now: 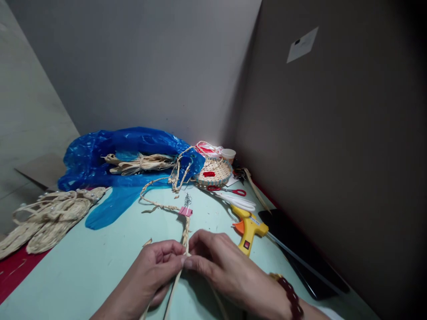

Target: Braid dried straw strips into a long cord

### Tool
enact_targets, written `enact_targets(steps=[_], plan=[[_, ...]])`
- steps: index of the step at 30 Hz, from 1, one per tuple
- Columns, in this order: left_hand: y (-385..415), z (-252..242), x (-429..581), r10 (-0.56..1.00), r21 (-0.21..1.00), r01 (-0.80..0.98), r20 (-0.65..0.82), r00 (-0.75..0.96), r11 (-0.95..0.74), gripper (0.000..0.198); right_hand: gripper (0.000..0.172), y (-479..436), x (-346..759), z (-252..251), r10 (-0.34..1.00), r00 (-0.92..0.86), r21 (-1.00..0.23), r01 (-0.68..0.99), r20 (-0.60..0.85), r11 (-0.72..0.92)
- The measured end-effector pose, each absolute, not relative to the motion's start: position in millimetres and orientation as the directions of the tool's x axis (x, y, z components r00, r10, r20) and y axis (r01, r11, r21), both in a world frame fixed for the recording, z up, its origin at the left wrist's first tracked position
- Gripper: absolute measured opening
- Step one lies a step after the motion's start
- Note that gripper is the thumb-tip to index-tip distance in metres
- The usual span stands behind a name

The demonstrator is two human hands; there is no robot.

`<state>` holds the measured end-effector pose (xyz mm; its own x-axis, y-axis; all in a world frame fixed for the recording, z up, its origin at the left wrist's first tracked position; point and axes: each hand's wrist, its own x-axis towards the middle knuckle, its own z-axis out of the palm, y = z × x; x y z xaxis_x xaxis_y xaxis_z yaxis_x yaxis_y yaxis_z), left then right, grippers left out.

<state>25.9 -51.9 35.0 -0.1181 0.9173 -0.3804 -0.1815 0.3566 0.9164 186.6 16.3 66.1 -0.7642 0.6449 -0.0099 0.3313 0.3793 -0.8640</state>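
Observation:
A narrow braid of pale dried plant strands [186,229] runs toward me from a pink binder clip [186,212] on the table. My left hand [155,271] pinches the braid's near end between thumb and fingers. Right beside it, my right hand [218,262] closes its thumb and fingertips on the same end, the two thumbs almost touching. Loose strands [172,295] hang down below my hands toward the front edge. Beyond the clip, more of the braid [156,204] curves left and back.
A yellow glue gun [247,229] lies right of my hands, near red-handled scissors [238,192] and a black flat device [310,266]. Behind are a blue plastic bag [90,155] with a bundle of dried strands [143,163] and a woven basket [216,175]. Woven slippers [56,218] lie left.

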Motion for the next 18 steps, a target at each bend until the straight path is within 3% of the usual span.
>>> enact_targets(steps=[3,5,8,11,13,18], plan=[[-51,37,20,0.928,0.931,-0.007,-0.364,-0.077,0.364,0.032,0.018,25,182,55,0.472,-0.863,-0.977,0.213,-0.181,0.014],[-51,36,17,0.947,0.936,0.163,-0.294,-0.13,0.313,0.029,0.014,27,177,47,0.513,-0.835,-0.978,0.206,-0.198,-0.042],[-56,37,17,0.967,0.886,0.403,-0.159,-0.199,0.229,0.025,0.011,25,171,41,0.64,-0.753,-0.976,0.217,-0.152,0.023],[-60,42,17,0.974,0.794,0.571,-0.114,-0.196,0.208,0.029,0.009,20,170,42,0.702,-0.707,-0.967,0.232,-0.09,0.109],[-61,47,16,0.979,0.796,0.576,-0.107,-0.171,0.188,0.032,0.011,15,172,46,0.736,-0.677,-0.934,0.269,-0.011,0.233],[-62,52,16,0.982,0.901,0.4,-0.12,-0.144,0.169,0.033,0.015,7,177,53,0.705,-0.679,-0.789,0.311,0.206,0.53]])
